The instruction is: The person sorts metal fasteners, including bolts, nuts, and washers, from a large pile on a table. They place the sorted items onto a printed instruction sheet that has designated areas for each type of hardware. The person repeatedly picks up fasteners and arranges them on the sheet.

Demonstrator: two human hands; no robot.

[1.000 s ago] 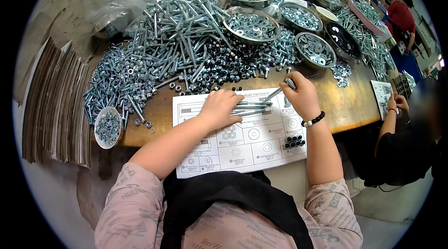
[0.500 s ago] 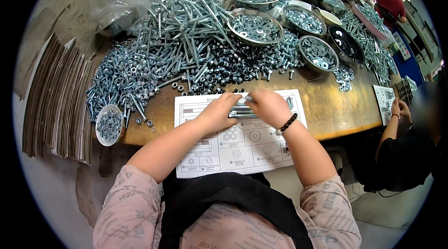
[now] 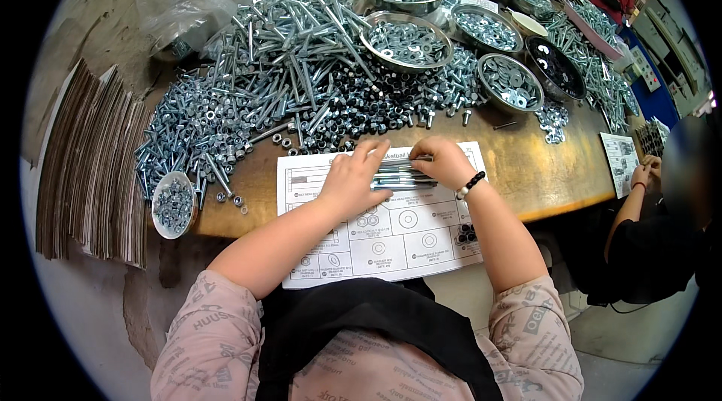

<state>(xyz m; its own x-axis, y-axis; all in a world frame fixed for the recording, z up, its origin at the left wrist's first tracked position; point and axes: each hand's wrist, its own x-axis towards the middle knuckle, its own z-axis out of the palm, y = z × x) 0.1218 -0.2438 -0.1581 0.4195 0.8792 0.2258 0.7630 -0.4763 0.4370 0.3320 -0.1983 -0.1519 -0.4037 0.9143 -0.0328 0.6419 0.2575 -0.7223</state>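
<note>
Aligning bolts (image 3: 404, 183) at twelve o'clock seems underway, left hand (image 3: 350, 180) spread, grip of right hand (image 3: 444, 162) unclear, evened ends likely needed next.

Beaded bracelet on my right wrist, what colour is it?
The bracelet is mostly black with some whitish parts; it shows in the head view.

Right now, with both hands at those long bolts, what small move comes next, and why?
I'd probably draw the long bolts closer together: they lie roughly side by side on the printed sheet, with the left hand at one end and the right hand by the other.
</note>
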